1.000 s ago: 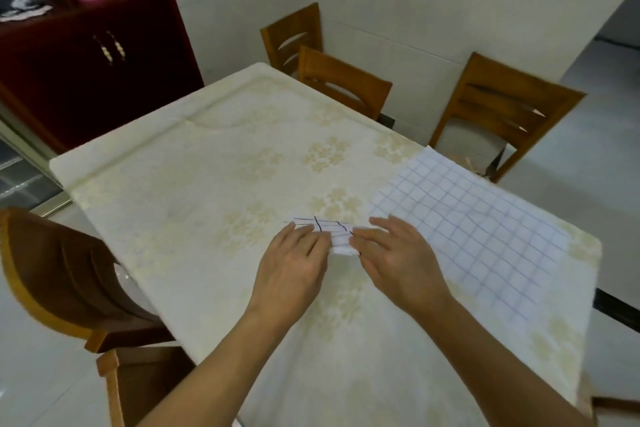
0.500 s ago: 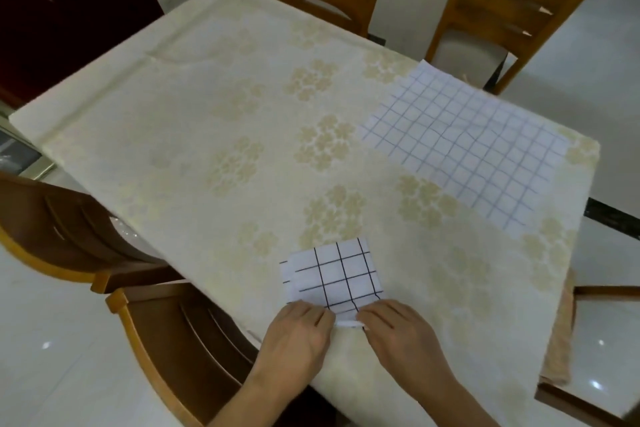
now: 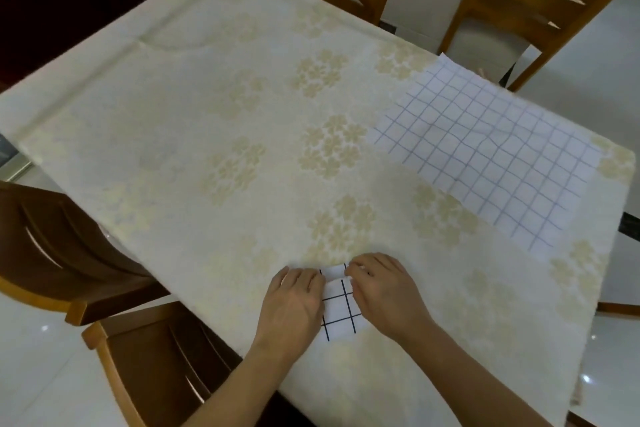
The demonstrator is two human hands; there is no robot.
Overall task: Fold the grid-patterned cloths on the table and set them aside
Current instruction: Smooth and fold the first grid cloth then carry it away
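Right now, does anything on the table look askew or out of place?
Only the large cloth: it lies flat but skewed to the table, one corner poking past the far edge. The small cloth sits folded between both hands.
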